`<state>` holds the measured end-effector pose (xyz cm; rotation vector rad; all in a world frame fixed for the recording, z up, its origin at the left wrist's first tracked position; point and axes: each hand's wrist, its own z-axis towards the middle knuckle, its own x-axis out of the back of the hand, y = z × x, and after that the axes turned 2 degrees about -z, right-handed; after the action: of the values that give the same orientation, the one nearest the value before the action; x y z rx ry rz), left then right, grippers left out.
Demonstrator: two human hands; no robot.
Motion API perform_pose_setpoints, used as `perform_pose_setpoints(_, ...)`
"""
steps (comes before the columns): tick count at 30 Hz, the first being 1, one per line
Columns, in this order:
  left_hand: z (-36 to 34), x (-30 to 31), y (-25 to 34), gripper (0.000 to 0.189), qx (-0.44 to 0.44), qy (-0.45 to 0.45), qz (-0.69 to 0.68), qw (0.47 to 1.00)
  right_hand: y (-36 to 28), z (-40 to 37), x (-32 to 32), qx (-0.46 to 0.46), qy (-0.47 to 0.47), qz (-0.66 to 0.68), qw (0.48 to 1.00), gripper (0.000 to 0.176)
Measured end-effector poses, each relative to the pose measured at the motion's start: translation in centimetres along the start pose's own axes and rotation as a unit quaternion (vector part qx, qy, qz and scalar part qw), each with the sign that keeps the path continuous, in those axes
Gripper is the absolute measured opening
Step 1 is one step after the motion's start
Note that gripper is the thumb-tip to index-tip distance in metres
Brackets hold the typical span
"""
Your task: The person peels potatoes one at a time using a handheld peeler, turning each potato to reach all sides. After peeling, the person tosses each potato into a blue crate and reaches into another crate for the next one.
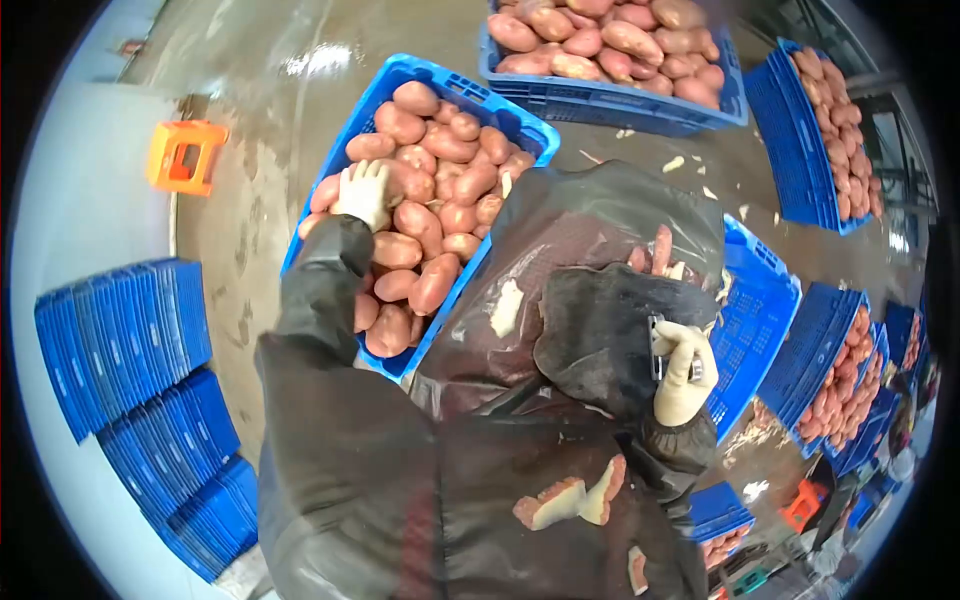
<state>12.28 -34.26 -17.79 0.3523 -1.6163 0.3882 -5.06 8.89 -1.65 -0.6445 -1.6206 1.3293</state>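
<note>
Potatoes (419, 228) in a blue crate (513, 118), left hand (364, 194) among them.

A single head-worn camera looks forward and down, close above the lap (480, 350). Its wide, round-edged view reaches the far floor (260, 75).

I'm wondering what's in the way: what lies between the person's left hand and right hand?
Head view: between the left hand and right hand come potatoes, the crate's rim, the shiny apron and a dark pad.

Vegetable-processing workshop, wet floor (245, 75), stacked blue crates (125, 345), heaped potatoes (418, 228), scattered peelings (674, 163)
</note>
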Motion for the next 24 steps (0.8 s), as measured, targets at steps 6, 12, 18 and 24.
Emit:
perform_pose_setpoints(6, 2.5, 3.7, 0.1, 0.054, -0.146, -0.055, -0.077, 0.985, 0.5, 0.3, 1.6, -0.023, -0.077, -0.091, 0.993, 0.022)
perform_pose_setpoints(12, 1.7, 10.9, 10.8, 0.063, -0.096, 0.076, -0.396, 0.910, 1.0, -0.1, 0.9, -0.041, 0.021, 0.100, 0.994, 0.016)
perform_pose_setpoints(18, -1.3, 17.6, 22.9, 0.072, -0.173, 0.082, -0.645, 0.740, 0.9, 1.1, 3.4, -0.055, 0.101, 0.167, 0.979, 0.032)
perform_pose_setpoints(24, -4.6, 15.2, 34.8, 0.078, -0.145, -0.046, -0.758, 0.634, 0.2, -0.8, 10.2, 0.005, 0.440, 0.348, 0.828, 0.019)
